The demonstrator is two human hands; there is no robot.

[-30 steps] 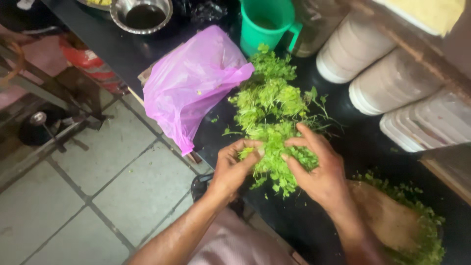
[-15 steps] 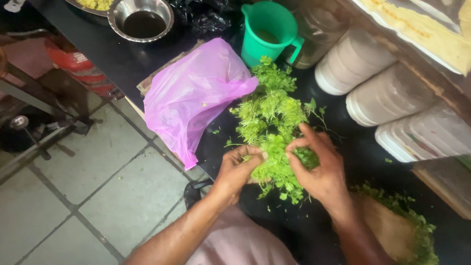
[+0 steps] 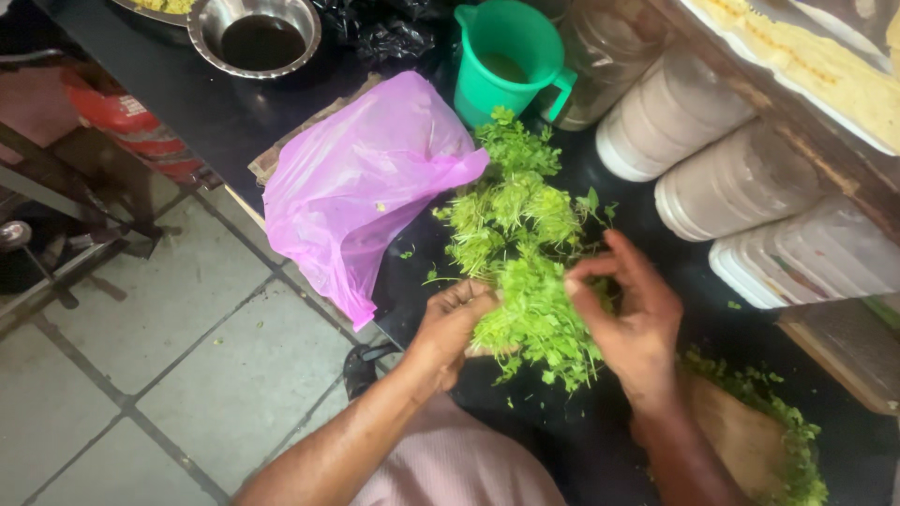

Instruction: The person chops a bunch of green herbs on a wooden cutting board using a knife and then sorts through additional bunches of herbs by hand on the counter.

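A loose heap of green leafy herbs (image 3: 517, 245) lies on a black counter (image 3: 225, 122). My left hand (image 3: 450, 323) grips the near left side of the bunch, fingers curled into the stems. My right hand (image 3: 630, 314) holds the near right side, thumb and fingers pinching leaves. A pink plastic bag (image 3: 361, 187) lies crumpled to the left of the herbs, hanging over the counter's edge.
A green plastic jug (image 3: 511, 56) stands behind the herbs. White lidded containers (image 3: 741, 178) lie stacked at the right. A steel bowl with dark liquid (image 3: 255, 36) sits at the back left. Chopped greens (image 3: 778, 431) cover a wooden board (image 3: 741, 440) at the near right. Tiled floor (image 3: 141, 375) lies below left.
Both hands have stayed on the near end of the herb bunch. The right hand's fingers have lifted and pinch the leaves higher up. The camera has shifted slightly.
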